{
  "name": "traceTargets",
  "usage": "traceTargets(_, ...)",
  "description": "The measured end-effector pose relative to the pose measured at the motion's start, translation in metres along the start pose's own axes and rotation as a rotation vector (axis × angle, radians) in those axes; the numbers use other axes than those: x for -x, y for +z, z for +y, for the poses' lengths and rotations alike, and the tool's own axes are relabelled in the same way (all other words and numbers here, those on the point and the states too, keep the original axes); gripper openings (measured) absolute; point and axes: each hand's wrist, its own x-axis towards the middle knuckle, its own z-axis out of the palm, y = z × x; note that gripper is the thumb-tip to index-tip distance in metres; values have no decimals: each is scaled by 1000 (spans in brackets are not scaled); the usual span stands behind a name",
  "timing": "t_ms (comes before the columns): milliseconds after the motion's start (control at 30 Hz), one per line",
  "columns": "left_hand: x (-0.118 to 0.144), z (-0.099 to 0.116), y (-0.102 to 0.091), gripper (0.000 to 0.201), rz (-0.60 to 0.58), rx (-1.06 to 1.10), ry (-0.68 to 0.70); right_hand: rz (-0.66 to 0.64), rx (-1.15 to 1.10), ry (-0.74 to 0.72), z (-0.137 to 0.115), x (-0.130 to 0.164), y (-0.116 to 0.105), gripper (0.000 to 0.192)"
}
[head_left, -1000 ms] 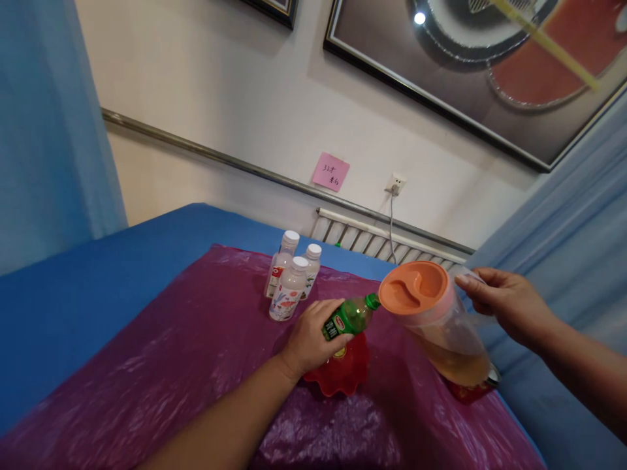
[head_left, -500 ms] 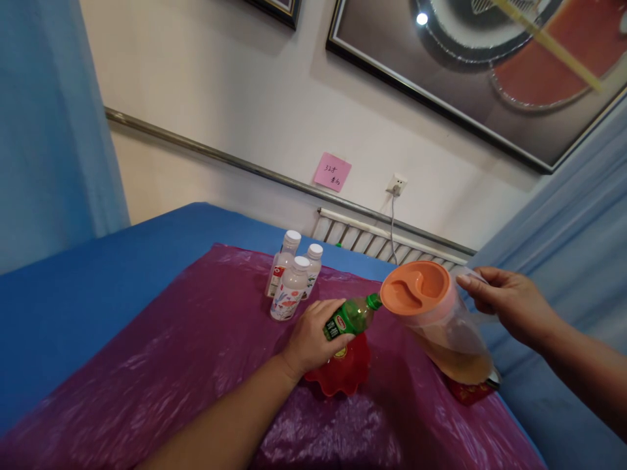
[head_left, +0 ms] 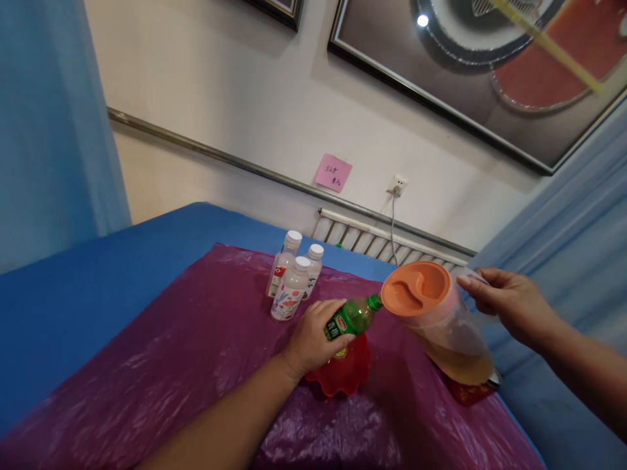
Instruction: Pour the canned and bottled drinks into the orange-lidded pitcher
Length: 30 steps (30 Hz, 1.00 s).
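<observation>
My left hand point(head_left: 313, 336) is wrapped round a green-labelled plastic bottle point(head_left: 351, 318), which tilts with its green neck up and to the right. The bottle's mouth is close against the rim of a clear pitcher point(head_left: 453, 339); I cannot tell whether they touch. By its handle, my right hand point(head_left: 509, 303) grips the pitcher, tilted toward the bottle. An orange lid point(head_left: 416, 289) covers the pitcher, and amber liquid lies low inside. Below the bottle is a red scalloped dish point(head_left: 337, 378), partly hidden by my left hand.
Three white-capped bottles point(head_left: 290, 294) stand together left of the dish. Behind the pitcher's base lies a red box or tin point(head_left: 465, 391), partly covered. Purple plastic sheeting point(head_left: 196, 352) spreads over the blue table point(head_left: 63, 294). A radiator point(head_left: 362, 236) and wall stand beyond.
</observation>
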Motion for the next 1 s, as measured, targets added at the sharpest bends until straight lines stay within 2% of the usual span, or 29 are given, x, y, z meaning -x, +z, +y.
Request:
traceTargets(400, 0, -1, 0, 62, -5, -5, 10, -17, 6, -3, 5, -1, -4, 64)
traceTargets(1000, 0, 0, 0, 62, -2, -3, 14, 16, 14, -4, -2, 1, -1, 65)
